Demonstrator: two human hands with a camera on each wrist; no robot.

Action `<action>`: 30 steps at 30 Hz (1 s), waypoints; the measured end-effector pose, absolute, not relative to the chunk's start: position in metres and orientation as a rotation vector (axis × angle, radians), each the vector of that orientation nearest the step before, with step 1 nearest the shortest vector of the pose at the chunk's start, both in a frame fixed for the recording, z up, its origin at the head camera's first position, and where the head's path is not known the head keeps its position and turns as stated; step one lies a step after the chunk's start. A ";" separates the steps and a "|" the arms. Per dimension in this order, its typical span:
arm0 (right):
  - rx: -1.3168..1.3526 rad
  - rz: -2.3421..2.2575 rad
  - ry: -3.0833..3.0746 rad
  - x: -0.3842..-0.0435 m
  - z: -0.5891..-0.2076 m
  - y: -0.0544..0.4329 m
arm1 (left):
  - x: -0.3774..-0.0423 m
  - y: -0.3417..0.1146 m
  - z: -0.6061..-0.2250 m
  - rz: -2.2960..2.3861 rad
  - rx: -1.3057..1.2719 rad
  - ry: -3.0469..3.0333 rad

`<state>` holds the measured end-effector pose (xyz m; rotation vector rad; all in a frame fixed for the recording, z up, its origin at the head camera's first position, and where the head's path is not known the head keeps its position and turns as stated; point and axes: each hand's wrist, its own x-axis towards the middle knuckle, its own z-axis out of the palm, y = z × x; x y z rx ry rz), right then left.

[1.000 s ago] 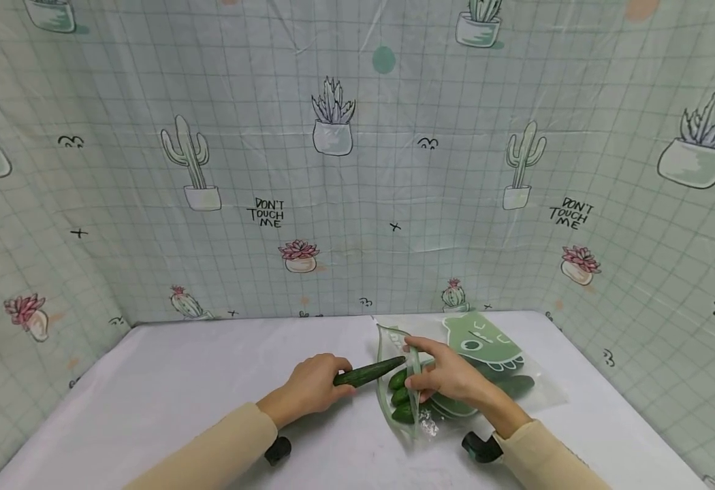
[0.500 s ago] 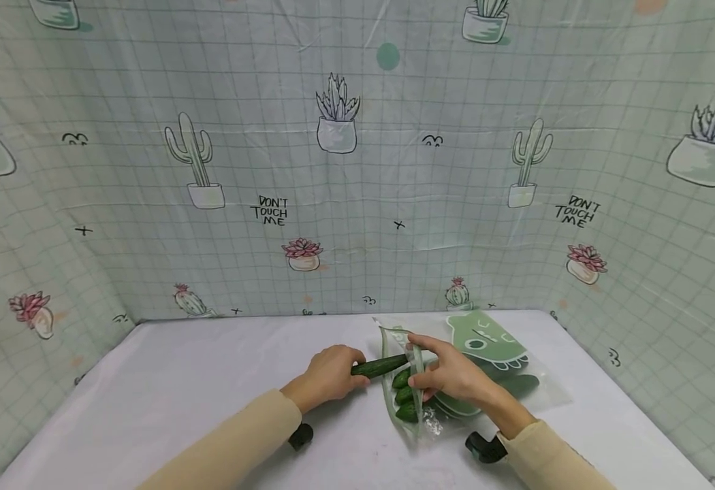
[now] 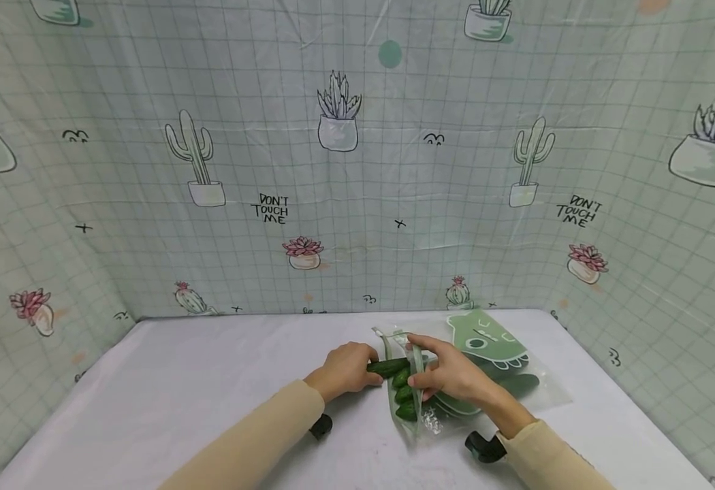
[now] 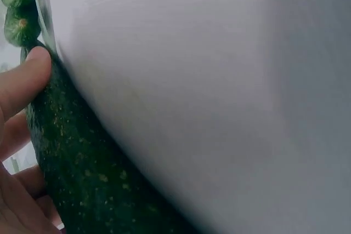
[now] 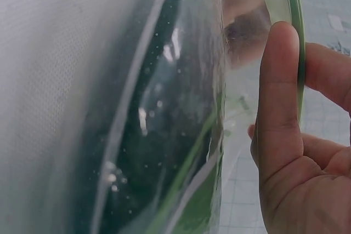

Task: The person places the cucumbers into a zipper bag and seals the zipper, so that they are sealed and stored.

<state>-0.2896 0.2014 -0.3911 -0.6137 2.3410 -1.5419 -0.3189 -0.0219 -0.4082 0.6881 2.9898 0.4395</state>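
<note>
In the head view my left hand [image 3: 346,369] grips a dark green cucumber [image 3: 387,368] by its near end. Its far end passes into the mouth of a clear zip bag [image 3: 489,340] with a green cartoon print. Several other cucumbers [image 3: 404,395] lie inside, their ends towards the opening. My right hand [image 3: 452,371] pinches the bag's zip edge between thumb and fingers, keeping the mouth apart. The left wrist view shows the thumb and fingers along the gripped cucumber [image 4: 104,173], with two cucumber ends [image 4: 22,24] beyond. In the right wrist view, the green zip strip [image 5: 300,53] runs between thumb and fingers.
The bag lies on the right part of a white-covered table [image 3: 210,388]. A cactus-printed curtain [image 3: 357,204] stands behind the table and along both sides. Black devices [image 3: 485,447] sit at both wrists, close to the tabletop.
My left hand has moved right, carrying the cucumber from the bag's mouth further into it. The right hand keeps its hold on the zip edge.
</note>
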 end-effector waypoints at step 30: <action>-0.655 -1.547 2.313 -0.288 -0.390 0.202 | -0.272 -0.131 -0.410 0.683 0.782 2.948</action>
